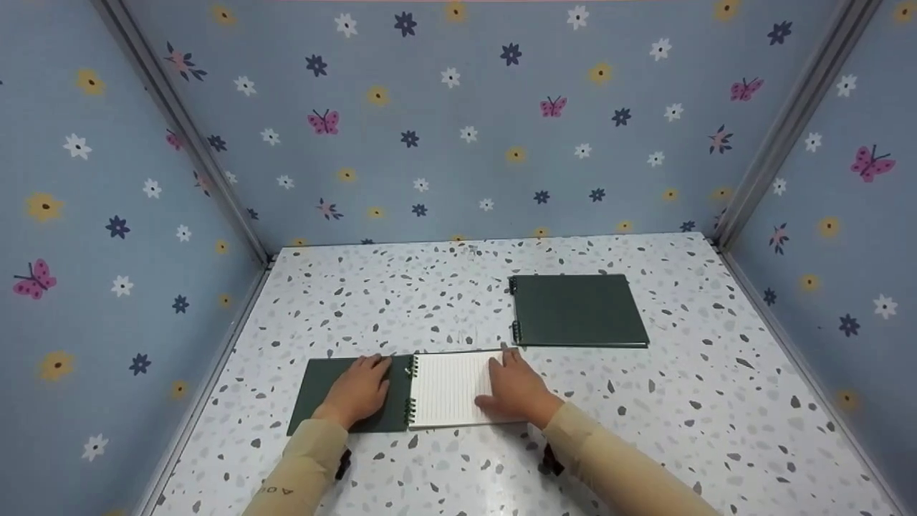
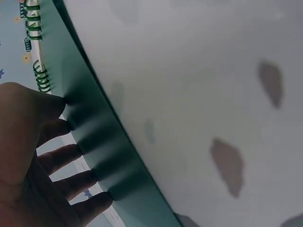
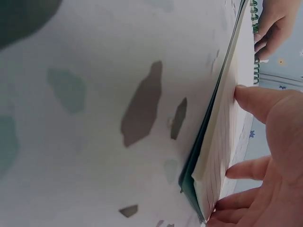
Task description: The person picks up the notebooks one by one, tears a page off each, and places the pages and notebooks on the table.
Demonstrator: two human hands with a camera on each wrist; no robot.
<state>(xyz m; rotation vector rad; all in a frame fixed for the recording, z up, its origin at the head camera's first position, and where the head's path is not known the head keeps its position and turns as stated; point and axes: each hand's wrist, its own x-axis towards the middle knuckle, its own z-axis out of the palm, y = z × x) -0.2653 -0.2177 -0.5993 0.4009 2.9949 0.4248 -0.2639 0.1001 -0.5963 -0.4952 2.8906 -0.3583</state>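
Observation:
A spiral notebook with a dark green cover lies opened flat near the front of the table. Its cover (image 1: 395,401) is folded out to the left, and its lined white page (image 1: 445,390) faces up on the right. My left hand (image 1: 358,390) rests on the cover, fingertips touching it in the left wrist view. On the right part of the page lies my right hand (image 1: 517,390), thumb and fingertips on the paper. Green ring coils (image 1: 411,410) join the two halves. In the right wrist view, the page stack (image 3: 218,156) sits over the back cover.
A second dark green spiral notebook (image 1: 580,309) lies closed farther back on the right, its coils on its left side. The speckled white table (image 1: 387,301) is bounded by blue flowered panels (image 1: 458,165) at the back and both sides, with metal posts (image 1: 788,129) at the corners.

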